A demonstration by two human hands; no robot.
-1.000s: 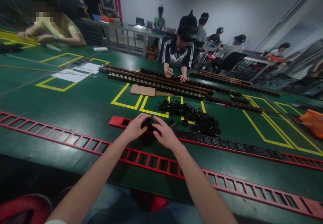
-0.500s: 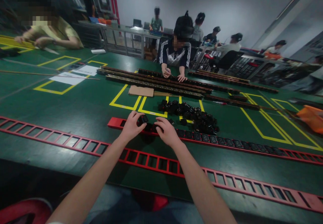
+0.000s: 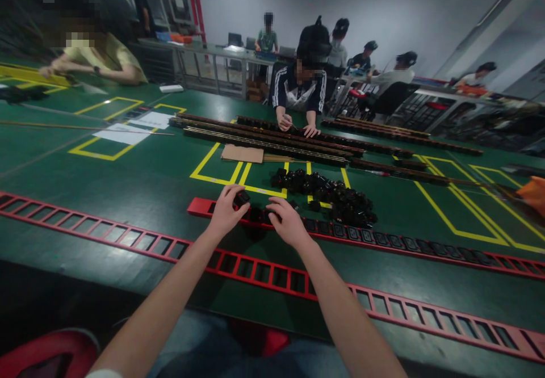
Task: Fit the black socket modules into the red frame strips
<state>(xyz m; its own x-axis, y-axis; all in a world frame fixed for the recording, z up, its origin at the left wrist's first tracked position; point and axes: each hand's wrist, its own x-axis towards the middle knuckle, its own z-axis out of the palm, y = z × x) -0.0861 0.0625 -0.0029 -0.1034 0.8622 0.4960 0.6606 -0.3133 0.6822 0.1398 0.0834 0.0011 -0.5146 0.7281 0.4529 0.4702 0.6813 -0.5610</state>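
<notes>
My left hand [image 3: 226, 212] pinches a black socket module [image 3: 242, 198] between thumb and fingers, just above the near-left end of a red slotted strip [image 3: 199, 206]. The module is tilted. My right hand [image 3: 286, 221] is curled over the same strip a little to the right, thumb and fingertips around a dark piece that looks like another socket module; the fingers partly hide it. Right of that hand, a row of black socket modules [image 3: 367, 235] sits in the strip's slots. Behind lies a heap of loose black modules [image 3: 340, 193].
Nearer me, a second red slotted strip [image 3: 272, 276] runs across the green table [image 3: 140, 278] beneath my forearms. Long dark rails [image 3: 272, 142] and a brown cardboard piece [image 3: 242, 153] lie farther back. A co-worker [image 3: 298, 91] works opposite; another person [image 3: 106, 60] sits at left.
The view has shifted slightly, so everything appears a little farther right. The module in my left hand has tilted, its face showing less clearly. My right hand keeps its place at the strip.
</notes>
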